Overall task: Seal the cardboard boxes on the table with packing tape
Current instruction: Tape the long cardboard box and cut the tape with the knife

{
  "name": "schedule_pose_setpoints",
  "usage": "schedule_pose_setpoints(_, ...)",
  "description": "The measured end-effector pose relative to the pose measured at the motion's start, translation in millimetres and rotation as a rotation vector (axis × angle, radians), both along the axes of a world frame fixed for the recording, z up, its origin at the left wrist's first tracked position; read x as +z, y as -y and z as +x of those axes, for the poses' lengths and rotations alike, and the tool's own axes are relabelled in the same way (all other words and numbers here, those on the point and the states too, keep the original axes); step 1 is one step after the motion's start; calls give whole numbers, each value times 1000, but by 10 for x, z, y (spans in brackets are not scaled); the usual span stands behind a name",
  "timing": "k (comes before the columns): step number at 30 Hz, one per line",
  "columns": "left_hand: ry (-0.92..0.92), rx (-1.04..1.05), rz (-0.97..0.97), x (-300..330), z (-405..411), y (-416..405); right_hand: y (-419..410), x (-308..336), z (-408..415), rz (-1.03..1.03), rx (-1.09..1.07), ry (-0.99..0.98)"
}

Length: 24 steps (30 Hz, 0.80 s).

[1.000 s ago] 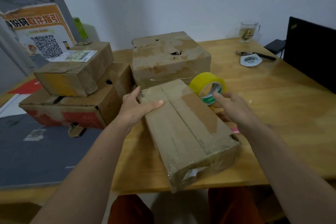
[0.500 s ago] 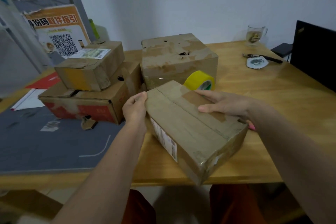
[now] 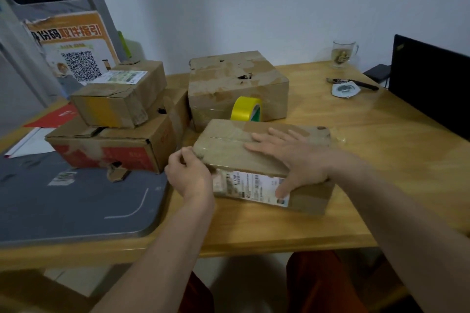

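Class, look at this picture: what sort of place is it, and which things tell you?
Probably a small parcel pickup or packing office. Worn cardboard boxes with shipping labels crowd a wooden table, a QR-code poster leans at the left, and a tape roll stands ready.

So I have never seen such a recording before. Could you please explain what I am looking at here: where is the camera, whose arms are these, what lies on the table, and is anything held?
There is no machine. A person wears a camera on the head, so you look forward and down at that person's own two bare arms.

On the wooden table lies a flat cardboard box with a white shipping label on its near side. The right hand rests flat on its top, fingers spread. The left hand grips the box's left corner with curled fingers.

Just behind stands a roll of yellow tape, which no hand touches. Behind that is a bigger box, and to the left are two stacked boxes. A grey mat covers the table's left part. Far right are a glass mug and a black screen.
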<state>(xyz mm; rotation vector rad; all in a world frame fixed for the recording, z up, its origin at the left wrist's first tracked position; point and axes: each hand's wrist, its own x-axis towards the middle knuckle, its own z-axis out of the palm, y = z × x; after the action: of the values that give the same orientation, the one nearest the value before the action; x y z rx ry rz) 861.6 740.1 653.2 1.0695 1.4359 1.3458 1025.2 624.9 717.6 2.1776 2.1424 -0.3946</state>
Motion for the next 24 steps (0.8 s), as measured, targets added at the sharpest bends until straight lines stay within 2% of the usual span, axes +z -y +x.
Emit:
schedule_pose_setpoints(4,-41,-56,47,57,-85,201,25,98,180,-62,51,-140)
schedule_pose_setpoints(6,-135,-104,109,186,-108,185,85,149,231,34,-29,-409)
schedule_pose_setpoints(8,-427,-239,245,376,-108,57,124,167,304,416,-223,-774)
schedule_pose_setpoints(10,-729,-428,340,576,-31,-130,128,103,492,856,-544,-946)
schedule_pose_setpoints(11,-835,-518,349,661,34,-219,127,36,610,959,-741,-895)
schedule_pose_setpoints(12,-914,-593,343,714,105,-305,142,-49,734,931,-914,-766)
schedule_pose_setpoints(14,-1010,-703,311,750,251,-447,199,-262,900,604,-1050,-522)
schedule_pose_setpoints(16,-1038,-820,256,726,375,-562,248,-473,931,298,-993,-404)
schedule_pose_setpoints(17,-1059,-881,232,698,422,-603,265,-534,903,223,-959,-354)
schedule_pose_setpoints(20,-1176,-971,197,603,502,-665,270,-564,857,199,-939,-248)
schedule_pose_setpoints(24,-1270,-827,238,490,483,-638,240,-472,911,223,-974,-193)
